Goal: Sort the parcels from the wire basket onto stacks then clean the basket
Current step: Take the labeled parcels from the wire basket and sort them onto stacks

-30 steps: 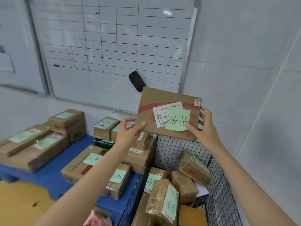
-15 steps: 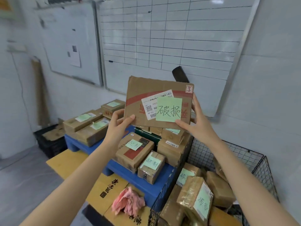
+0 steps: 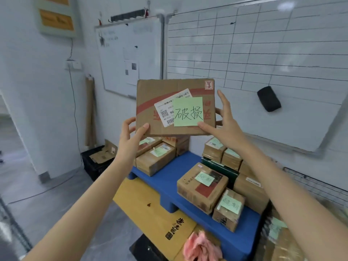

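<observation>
You've got the flat cardboard parcel (image 3: 175,107) up in the air, facing you, above the far left corner of the blue pallet (image 3: 169,179). Your left hand (image 3: 130,134) grips its lower left corner, thumb on the front and fingers curled round the left edge. Your right hand (image 3: 226,119) pinches the lower right corner: the thumb sits just under the green note (image 3: 188,112), the index finger points straight up along the right edge, and the other fingers are behind the box.

Right below the parcel there's a stack of brown boxes (image 3: 156,159) on that far left corner. The right half of the pallet is crowded. More boxes (image 3: 224,153) are piled along the far edge against the wall. A big box (image 3: 202,187) sits in front of them, touching a small one (image 3: 228,209) at the near edge. Bare blue shows down the middle, between the two groups.

The wire basket (image 3: 320,185) sits at the pallet's right end, mostly hidden behind your right forearm — its contents are too blurry to read. A pink rag (image 3: 201,247) lies on the yellow board (image 3: 150,204) by the near edge. A black crate (image 3: 96,162) stands on the floor to the left, by the wall. There's open grey floor on your left side.
</observation>
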A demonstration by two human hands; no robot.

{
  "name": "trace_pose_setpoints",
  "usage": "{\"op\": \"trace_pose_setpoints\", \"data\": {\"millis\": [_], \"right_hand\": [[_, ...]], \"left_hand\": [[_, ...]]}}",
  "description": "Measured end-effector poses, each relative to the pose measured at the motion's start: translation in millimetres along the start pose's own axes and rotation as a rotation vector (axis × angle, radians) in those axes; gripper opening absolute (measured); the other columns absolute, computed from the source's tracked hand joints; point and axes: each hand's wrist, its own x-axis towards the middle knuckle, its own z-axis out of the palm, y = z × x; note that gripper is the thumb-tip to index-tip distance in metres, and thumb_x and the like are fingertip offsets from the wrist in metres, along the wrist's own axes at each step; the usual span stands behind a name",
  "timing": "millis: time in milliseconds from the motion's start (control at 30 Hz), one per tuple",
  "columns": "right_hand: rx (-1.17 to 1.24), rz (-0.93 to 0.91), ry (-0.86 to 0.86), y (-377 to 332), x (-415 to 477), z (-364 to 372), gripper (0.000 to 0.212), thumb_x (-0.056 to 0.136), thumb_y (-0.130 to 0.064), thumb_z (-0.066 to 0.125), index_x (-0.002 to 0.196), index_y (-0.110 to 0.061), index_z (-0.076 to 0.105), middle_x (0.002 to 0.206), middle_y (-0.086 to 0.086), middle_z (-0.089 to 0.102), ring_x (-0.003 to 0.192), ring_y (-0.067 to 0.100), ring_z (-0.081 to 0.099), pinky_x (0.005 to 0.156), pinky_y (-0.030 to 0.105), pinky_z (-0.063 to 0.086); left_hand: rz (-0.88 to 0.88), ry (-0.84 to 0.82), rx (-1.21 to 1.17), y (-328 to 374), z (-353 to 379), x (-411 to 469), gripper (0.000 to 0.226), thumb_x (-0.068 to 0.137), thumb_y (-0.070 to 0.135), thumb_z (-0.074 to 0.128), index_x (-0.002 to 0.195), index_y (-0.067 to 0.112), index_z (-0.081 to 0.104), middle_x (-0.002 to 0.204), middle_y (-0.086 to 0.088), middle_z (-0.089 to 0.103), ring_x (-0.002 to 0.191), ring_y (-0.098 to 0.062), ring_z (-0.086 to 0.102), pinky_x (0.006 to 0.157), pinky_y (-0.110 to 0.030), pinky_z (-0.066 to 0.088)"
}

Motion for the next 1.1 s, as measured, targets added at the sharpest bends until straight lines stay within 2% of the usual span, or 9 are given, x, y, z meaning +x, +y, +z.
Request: {"op": "trace_pose_setpoints", "data": {"millis": [100,200,300,400,600,733,833,967,1100], "right_hand": [[0.039,-0.025,0.026,-16,21,54,0.092,0.086,-0.036,0.074,0.152,-0.040,0.010,0.138,-0.015,0.048,0.123,-0.010,0.042,0.083,0.002,0.036],[0.076,-0.030,0.047,-24,38,105,0.086,0.085,-0.040,0.074,0.147,-0.046,0.015,0.143,-0.008,0.049,0.126,0.000,0.046,0.099,0.023,0.043],[0.090,-0.029,0.033,-29,51,145,0.085,0.086,-0.039,0.074,0.147,-0.047,0.015,0.135,-0.025,0.048,0.135,0.003,0.040,0.111,0.045,0.041],[0.128,0.014,0.022,-31,68,177,0.084,0.090,-0.034,0.072,0.151,-0.045,0.015,0.124,-0.037,0.047,0.128,-0.004,0.042,0.111,0.043,0.041],[0.140,0.028,-0.028,-24,105,225,0.086,0.093,-0.034,0.067,0.155,-0.044,0.009,0.147,-0.018,0.046,0.127,-0.007,0.039,0.103,0.024,0.033],[0.148,0.041,-0.068,-5,135,259,0.087,0.093,-0.033,0.068,0.155,-0.046,0.009,0.135,-0.035,0.040,0.124,-0.014,0.037,0.100,0.018,0.031],[0.159,0.072,-0.076,15,165,287,0.085,0.093,-0.033,0.067,0.154,-0.048,0.010,0.133,-0.036,0.042,0.127,-0.006,0.041,0.108,0.032,0.039],[0.180,0.103,-0.079,44,214,322,0.084,0.094,-0.031,0.066,0.154,-0.048,0.010,0.131,-0.040,0.040,0.134,0.001,0.038,0.114,0.040,0.035],[0.199,0.148,-0.082,71,264,349,0.083,0.096,-0.031,0.064,0.156,-0.043,0.007,0.135,-0.034,0.041,0.132,0.000,0.035,0.108,0.031,0.027]], "left_hand": [[0.033,-0.001,0.086,2,-50,26,0.041,0.093,0.039,0.063,0.128,0.043,0.042,0.125,-0.001,0.060,0.106,-0.015,0.066,0.083,-0.033,0.054],[0.065,-0.011,0.171,4,-97,50,0.036,0.095,0.040,0.061,0.118,0.057,0.040,0.126,-0.004,0.060,0.112,-0.020,0.063,0.092,-0.043,0.053],[0.064,-0.021,0.235,4,-131,67,0.039,0.096,0.037,0.060,0.117,0.059,0.036,0.124,0.000,0.060,0.117,-0.019,0.058,0.096,-0.045,0.050],[0.042,-0.035,0.276,0,-158,86,0.045,0.096,0.038,0.060,0.129,0.051,0.033,0.123,0.005,0.060,0.120,-0.018,0.056,0.100,-0.050,0.047],[0.017,-0.032,0.284,-19,-198,123,0.054,0.093,0.041,0.064,0.136,0.046,0.033,0.124,0.004,0.062,0.115,-0.013,0.059,0.103,-0.047,0.045],[-0.004,-0.037,0.278,-41,-222,157,0.052,0.094,0.036,0.063,0.137,0.043,0.034,0.117,0.006,0.066,0.101,-0.018,0.060,0.072,-0.026,0.052],[-0.019,-0.051,0.251,-56,-232,189,0.048,0.096,0.026,0.062,0.134,0.039,0.035,0.095,0.018,0.072,0.085,-0.022,0.052,0.054,-0.016,0.048],[-0.037,-0.042,0.299,-78,-244,249,0.054,0.094,0.030,0.065,0.136,0.041,0.033,0.101,0.015,0.072,0.093,-0.004,0.067,0.093,-0.039,0.051],[-0.087,-0.053,0.315,-98,-247,310,0.052,0.091,0.032,0.067,0.129,0.047,0.036,0.114,0.005,0.068,0.106,-0.010,0.064,0.102,-0.039,0.046]]}}
